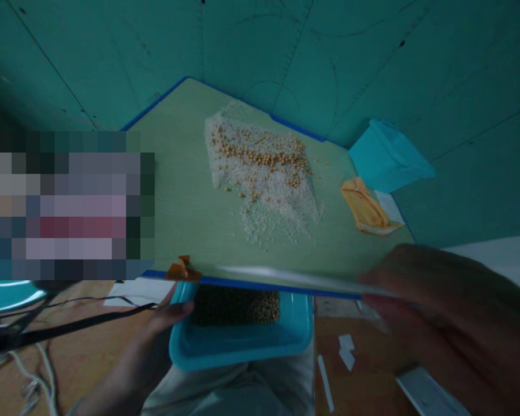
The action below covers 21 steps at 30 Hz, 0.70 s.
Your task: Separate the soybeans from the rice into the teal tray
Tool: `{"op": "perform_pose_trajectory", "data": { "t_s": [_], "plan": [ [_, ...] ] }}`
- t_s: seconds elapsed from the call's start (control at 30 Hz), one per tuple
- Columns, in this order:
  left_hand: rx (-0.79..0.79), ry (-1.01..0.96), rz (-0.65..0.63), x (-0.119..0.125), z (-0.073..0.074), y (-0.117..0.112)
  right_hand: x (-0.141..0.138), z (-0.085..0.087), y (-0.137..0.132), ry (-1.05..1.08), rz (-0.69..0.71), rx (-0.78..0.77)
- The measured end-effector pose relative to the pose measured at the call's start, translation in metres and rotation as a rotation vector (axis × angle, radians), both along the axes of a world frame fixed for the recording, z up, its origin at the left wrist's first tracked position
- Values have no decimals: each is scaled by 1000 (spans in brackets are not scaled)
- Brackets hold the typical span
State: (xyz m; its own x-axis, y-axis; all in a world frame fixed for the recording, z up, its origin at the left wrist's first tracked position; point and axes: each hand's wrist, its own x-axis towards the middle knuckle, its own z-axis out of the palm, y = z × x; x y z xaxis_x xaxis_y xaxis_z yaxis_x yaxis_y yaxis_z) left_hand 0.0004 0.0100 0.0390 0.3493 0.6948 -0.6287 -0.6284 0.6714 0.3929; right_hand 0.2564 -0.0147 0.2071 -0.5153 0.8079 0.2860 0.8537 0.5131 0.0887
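While the left hand [153,332] grips the left end of a blue tray [238,346], its thumb laid over the rim and its other fingers mostly hidden, the right hand [455,318], blurred, has its fingers narrowed on the end of a long pale strip [277,271]; exactly how the fingertips meet it cannot be told. From those right fingers the strip runs leftward along the near blue edge of a pale green board [177,202]. Just right of the left thumb, inside the tray, lie small dark beans [236,306], gathered toward the far side. Ahead of both hands and between them, white grains [294,203] spread over the board, with yellowish-tan beans [266,157] on top, thickest in a band across the middle, well apart from either set of fingers. Ahead of the right fingers lies an orange-yellow packet [368,208], and farther past it a turquoise container [387,156] is tipped at the board's far right edge. Just ahead of the left thumb, a piece of orange tape [183,270] clings to the near edge. Nearer the body than the right fingers, white scraps [346,351] and a white stick [326,381] lie on a brown surface [364,375], to the left of a grey flat object [429,393]. To the left of the left hand, pale cords [48,386] lie on brown too
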Motion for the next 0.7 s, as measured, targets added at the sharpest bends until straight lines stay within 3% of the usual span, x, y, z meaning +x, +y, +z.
{"op": "perform_pose_trajectory", "data": {
  "t_s": [0.07, 0.2, 0.37, 0.5, 0.7],
  "plan": [
    [17, 28, -17, 0, -2, -2, 1, 0, 21, -7, -14, 62],
    [-4, 76, 14, 0, -2, -5, 6, -8, 74, -63, -3, 367],
    [-21, 117, 13, -2, 0, -7, 5, -22, 122, -52, 33, 350],
    [-22, 146, 13, -5, -3, -8, -6, -31, 136, -69, 41, 264],
    [-45, 91, 21, -6, -4, -5, -13, -34, 127, -37, 121, 220]
  ]
}}
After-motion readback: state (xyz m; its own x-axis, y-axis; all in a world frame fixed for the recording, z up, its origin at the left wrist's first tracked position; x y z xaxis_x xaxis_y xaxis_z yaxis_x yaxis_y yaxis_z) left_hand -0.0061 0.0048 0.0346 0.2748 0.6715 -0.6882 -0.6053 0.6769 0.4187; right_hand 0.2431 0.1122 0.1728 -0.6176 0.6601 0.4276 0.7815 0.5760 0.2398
